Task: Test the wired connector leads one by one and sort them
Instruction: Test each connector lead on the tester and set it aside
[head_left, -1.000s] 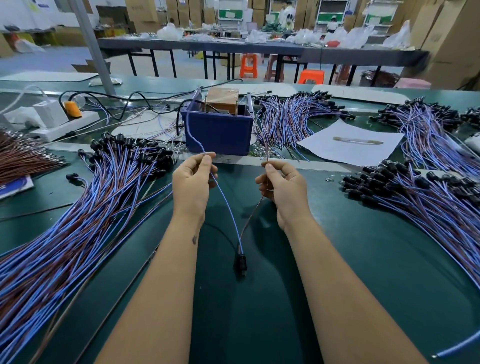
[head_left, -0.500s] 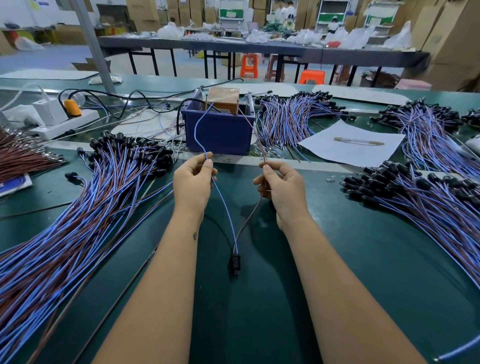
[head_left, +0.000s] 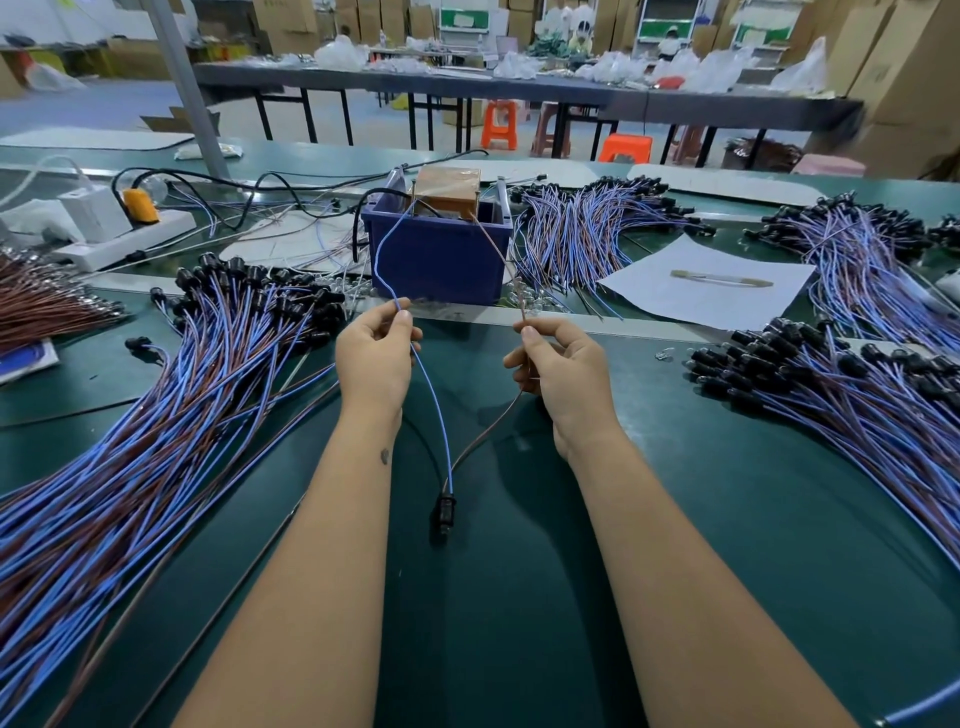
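Note:
One connector lead hangs between my hands, its black connector (head_left: 444, 513) low over the green mat. My left hand (head_left: 375, 356) pinches the lead's blue wire (head_left: 432, 410). My right hand (head_left: 558, 366) pinches its brown wire (head_left: 488, 434). Both free wire ends reach up to the brown tester block (head_left: 448, 192) inside the blue bin (head_left: 439, 254). A large heap of blue-and-brown leads (head_left: 156, 415) lies at my left. Another heap of leads (head_left: 857, 400) lies at my right.
More lead bundles lie behind the bin (head_left: 587, 228) and at the far right (head_left: 852, 234). A white sheet with a pen-like tool (head_left: 711, 283) lies right of the bin. A white power strip (head_left: 119, 236) and brown wires (head_left: 41, 301) sit at the left.
Both hands have shifted slightly up and forward, and the wire ends now reach the tester block. The black connector has risen a little with them.

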